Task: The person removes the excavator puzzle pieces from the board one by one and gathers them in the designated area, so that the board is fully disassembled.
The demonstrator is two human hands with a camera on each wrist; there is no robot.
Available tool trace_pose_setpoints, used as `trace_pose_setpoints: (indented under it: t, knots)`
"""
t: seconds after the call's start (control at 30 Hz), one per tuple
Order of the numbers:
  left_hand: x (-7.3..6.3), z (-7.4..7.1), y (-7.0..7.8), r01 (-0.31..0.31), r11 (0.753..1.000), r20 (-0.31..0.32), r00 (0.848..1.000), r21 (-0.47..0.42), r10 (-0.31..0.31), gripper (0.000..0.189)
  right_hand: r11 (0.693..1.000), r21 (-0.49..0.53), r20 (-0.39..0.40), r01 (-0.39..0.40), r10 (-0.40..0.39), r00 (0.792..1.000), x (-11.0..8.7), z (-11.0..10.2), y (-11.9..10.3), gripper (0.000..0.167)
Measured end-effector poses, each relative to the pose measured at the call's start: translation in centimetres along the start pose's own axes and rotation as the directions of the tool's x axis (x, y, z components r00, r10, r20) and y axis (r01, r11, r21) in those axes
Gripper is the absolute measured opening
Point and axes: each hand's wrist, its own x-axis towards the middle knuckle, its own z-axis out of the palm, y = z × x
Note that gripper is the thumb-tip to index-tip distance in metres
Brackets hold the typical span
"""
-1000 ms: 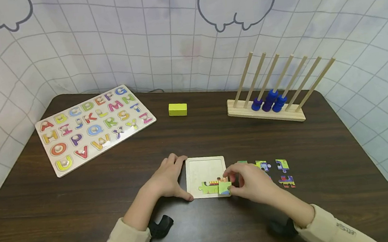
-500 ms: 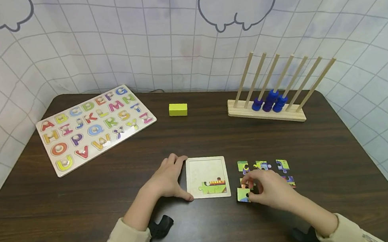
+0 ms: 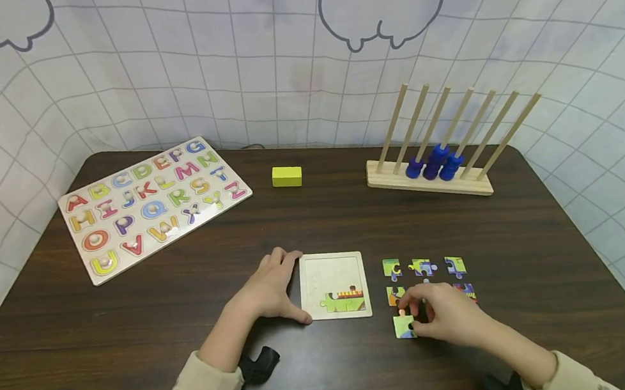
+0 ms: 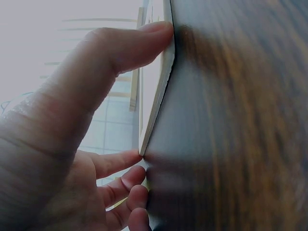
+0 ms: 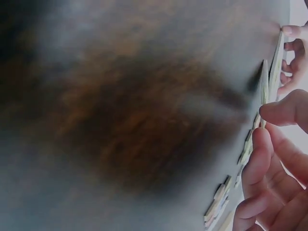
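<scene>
A square wooden puzzle tray [image 3: 330,273] lies on the table with joined green jigsaw pieces [image 3: 343,302] along its lower right part. My left hand [image 3: 268,290] rests at its left side, thumb at the near corner and forefinger at the far one. To the right of the tray, my right hand [image 3: 448,315] pinches a green puzzle piece [image 3: 404,327] between thumb and fingers. The right wrist view shows that piece [image 5: 264,84] edge-on, tilted up from the table. Several loose pieces lie behind this hand, among them one with a yellow-purple shape [image 3: 422,267]; the hand partly covers others.
An alphabet peg board [image 3: 154,206] lies at the back left. A yellow block [image 3: 286,176] stands at the back middle. At the back right is a wooden stand [image 3: 430,187] with upright rods and blue beads. A tiled-pattern cloth [image 3: 250,54] hangs behind the table.
My right hand has carried the green piece away from the tray, to the right and towards me, uncovering the joined pieces and some loose ones. The left hand has stayed put.
</scene>
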Motion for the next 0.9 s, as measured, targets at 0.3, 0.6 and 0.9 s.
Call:
trace_pose_setpoints:
  t: [0.3,0.6,0.9]
  knots:
    - [-0.05,0.01,-0.07,0.003,1.000,-0.002,1.000,-0.005,-0.003,0.107,1.000,-0.002,0.011,0.008,-0.008,1.000,-0.29,0.13,0.22,0.022]
    - [-0.12,-0.04,0.06,0.007,1.000,0.000,1.000,-0.007,-0.007,0.106,0.999,-0.028,0.016,0.020,-0.020,1.000,-0.17,0.15,0.24,0.021]
    - [-0.08,-0.04,0.08,0.007,1.000,0.000,1.000,0.000,-0.007,0.106,0.999,-0.033,0.017,0.017,-0.017,1.000,-0.12,0.11,0.16,0.019]
